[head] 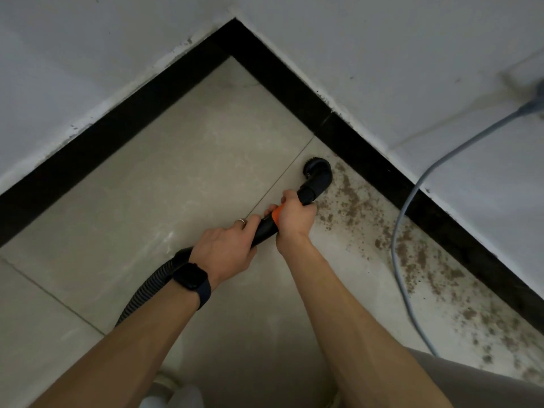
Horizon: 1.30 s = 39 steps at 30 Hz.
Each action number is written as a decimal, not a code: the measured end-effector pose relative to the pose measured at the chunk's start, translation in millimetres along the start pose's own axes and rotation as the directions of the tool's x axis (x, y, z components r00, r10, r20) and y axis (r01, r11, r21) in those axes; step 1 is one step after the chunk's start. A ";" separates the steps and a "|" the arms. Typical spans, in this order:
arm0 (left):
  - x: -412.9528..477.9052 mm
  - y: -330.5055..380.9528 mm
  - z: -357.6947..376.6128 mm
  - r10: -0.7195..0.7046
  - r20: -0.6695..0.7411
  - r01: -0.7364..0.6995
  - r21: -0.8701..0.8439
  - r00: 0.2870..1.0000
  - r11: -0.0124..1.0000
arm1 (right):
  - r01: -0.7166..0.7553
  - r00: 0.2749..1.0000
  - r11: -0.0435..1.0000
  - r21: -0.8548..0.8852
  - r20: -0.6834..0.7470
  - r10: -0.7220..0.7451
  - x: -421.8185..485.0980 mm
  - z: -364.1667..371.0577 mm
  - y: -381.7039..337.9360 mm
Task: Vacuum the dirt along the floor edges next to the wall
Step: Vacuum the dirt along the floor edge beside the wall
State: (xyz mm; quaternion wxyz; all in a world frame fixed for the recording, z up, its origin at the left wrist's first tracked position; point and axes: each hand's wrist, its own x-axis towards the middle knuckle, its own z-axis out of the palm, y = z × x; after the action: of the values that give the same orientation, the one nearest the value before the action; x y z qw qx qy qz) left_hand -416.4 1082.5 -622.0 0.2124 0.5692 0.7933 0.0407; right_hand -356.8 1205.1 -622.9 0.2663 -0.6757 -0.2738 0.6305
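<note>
A black vacuum wand [265,231] with an orange band runs up to a bent round brush nozzle [318,172] resting on the beige tiled floor, close to the black skirting [368,154] of the right wall. My right hand [294,219] grips the wand just behind the nozzle. My left hand [226,248], with a ring and a dark watch on the wrist, holds it lower, where the ribbed hose [147,290] begins. Brown dirt [412,254] lies scattered along the right wall's edge, from beside the nozzle towards the near right.
Two white walls meet in a corner [235,33] at the top. A grey cable [412,201] hangs from the right wall and trails over the dirt. My trouser leg [485,384] shows at the bottom right, a white object [170,393] at the bottom.
</note>
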 end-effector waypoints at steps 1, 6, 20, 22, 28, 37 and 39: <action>3.1 0.9 -0.9 0.006 -0.005 -0.006 0.007 1.000 1.000 | 0.000 1.000 1.000 0.011 -0.003 0.000 2.7 -0.2 -1.7; 23.3 3.9 -5.2 0.059 -0.021 -0.058 0.056 0.998 0.997 | -0.020 1.000 0.996 0.088 -0.007 0.020 13.6 -1.7 -14.9; 64.1 -24.7 -6.4 0.157 -0.129 -0.132 0.187 0.979 0.974 | -0.069 0.998 0.975 0.211 0.003 0.070 35.9 26.6 -35.8; 65.8 -37.8 -9.6 0.151 -0.149 -0.133 0.121 0.977 0.984 | -0.061 0.998 0.980 0.192 0.010 0.060 34.0 40.7 -36.7; 67.7 -50.6 -24.2 -0.001 -0.117 -0.008 -0.075 0.993 0.997 | -0.070 0.996 0.989 0.126 0.060 0.063 31.0 62.2 -38.4; 16.1 -47.4 -11.5 0.056 -0.061 -0.062 -0.112 0.997 0.992 | -0.151 0.983 0.948 0.280 0.143 0.114 12.5 17.0 -10.7; -5.4 -51.4 -3.9 0.081 -0.048 -0.085 -0.103 0.996 0.991 | -0.167 0.984 0.948 0.272 0.113 0.141 -0.4 9.9 7.2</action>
State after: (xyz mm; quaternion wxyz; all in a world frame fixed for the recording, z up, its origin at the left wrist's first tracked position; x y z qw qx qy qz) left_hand -462.1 1060.3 -632.6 0.2225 0.5887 0.7702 0.1035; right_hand -366.4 1199.9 -628.4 0.2965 -0.6208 -0.1399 0.7121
